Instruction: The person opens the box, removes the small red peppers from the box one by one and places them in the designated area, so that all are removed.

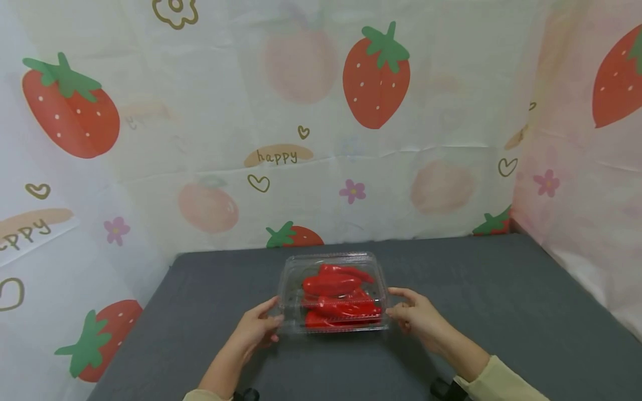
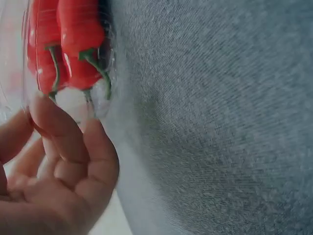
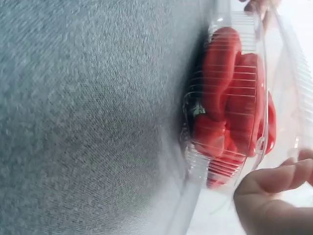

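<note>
A clear plastic clamshell box (image 1: 293,273) sits near the middle of the table in the head view. Several red peppers (image 1: 331,285) lie inside it; green stems show on these peppers (image 2: 80,32) in the left wrist view. My left hand (image 1: 254,328) pinches the box's left edge between thumb and fingers. On the opposite side, my right hand (image 1: 420,317) holds the right edge, with the index finger stretched along it. The right wrist view shows the right hand (image 3: 274,196) at the box's rim (image 3: 264,127), its fingers partly cut off by the frame.
A dark grey cloth covers the table (image 1: 476,289). Behind it hangs a white curtain (image 1: 311,206) printed with strawberries, and a similar curtain (image 1: 582,234) runs down the right side. Black wrist straps (image 1: 448,388) show at the lower edge of the head view.
</note>
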`<state>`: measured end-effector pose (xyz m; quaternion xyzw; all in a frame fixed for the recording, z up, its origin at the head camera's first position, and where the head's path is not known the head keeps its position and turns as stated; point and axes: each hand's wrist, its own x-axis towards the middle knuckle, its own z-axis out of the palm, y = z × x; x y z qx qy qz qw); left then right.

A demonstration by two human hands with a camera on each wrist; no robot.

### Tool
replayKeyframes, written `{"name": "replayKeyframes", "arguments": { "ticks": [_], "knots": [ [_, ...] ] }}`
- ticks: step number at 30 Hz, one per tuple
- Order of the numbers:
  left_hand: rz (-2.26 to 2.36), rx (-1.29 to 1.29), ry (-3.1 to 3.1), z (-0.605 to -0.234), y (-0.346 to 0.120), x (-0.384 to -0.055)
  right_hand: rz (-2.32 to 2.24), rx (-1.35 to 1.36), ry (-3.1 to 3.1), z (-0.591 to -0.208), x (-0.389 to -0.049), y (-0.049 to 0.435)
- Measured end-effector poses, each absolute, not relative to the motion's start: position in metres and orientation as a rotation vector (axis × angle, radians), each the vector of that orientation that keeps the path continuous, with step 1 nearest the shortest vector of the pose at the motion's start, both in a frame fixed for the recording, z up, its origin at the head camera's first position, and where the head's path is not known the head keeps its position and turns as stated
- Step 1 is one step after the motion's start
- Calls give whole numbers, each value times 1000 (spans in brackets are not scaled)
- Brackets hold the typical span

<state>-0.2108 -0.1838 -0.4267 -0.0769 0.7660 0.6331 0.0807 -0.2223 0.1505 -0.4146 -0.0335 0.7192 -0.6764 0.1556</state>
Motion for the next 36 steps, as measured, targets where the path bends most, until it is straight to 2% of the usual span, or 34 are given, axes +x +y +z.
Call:
{"name": "replayKeyframes", "arguments": {
  "ticks": [8,17,24,36],
  "knots": [
    [1809,-174,2244,-427,-192,-216,-2009,-187,1992,-417,-226,154],
    [1736,-157,2268,-423,-191,-214,-1895,-163,2309,-420,-232,150],
    [1713,-171,2271,-421,-191,-214,-1783,-388,2534,-419,-240,155],
    [1721,-200,2257,-421,-191,-218,-1899,-451,2582,-418,-259,149]
  ]
}}
